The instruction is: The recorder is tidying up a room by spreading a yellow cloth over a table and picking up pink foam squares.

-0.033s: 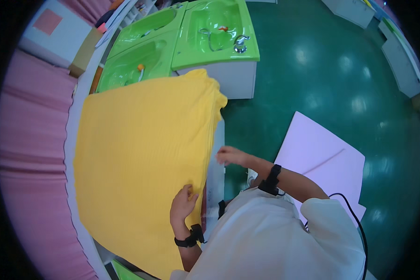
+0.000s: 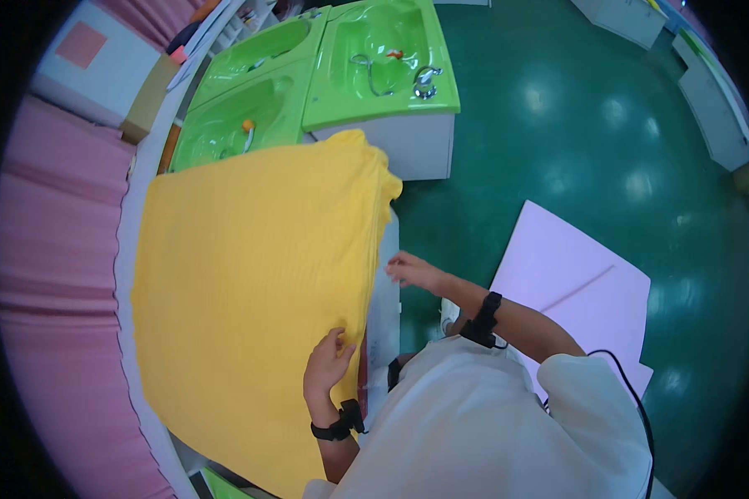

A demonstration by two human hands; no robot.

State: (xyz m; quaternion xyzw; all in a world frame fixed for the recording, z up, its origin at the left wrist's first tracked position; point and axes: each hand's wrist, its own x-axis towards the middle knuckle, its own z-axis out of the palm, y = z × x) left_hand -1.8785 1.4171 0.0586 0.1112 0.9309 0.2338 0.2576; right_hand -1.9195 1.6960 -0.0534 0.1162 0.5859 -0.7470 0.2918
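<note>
A yellow cloth (image 2: 250,274) is spread over a broad surface in front of me, with bunched folds at its far right corner. My left hand (image 2: 329,363) is over the cloth near its right edge, thumb and fingers apart, nothing held. Whether it touches the fabric, I cannot tell. Just right of the cloth's edge, my right hand (image 2: 414,274) hovers by the pale side (image 2: 384,295) of the covered surface. Its fingers are loosely stretched, with nothing in them.
Glossy green basins (image 2: 383,66) with taps and hoses adjoin the cloth's far end. Pink curtains (image 2: 54,274) hang along the left. A pale pink folding mat (image 2: 582,274) lies on the green floor (image 2: 508,141) to my right. White cabinets (image 2: 716,108) stand at the far right.
My right hand's fingers look slightly more spread than before. The left hand and the cloth are almost unchanged, and the view has shifted a little.
</note>
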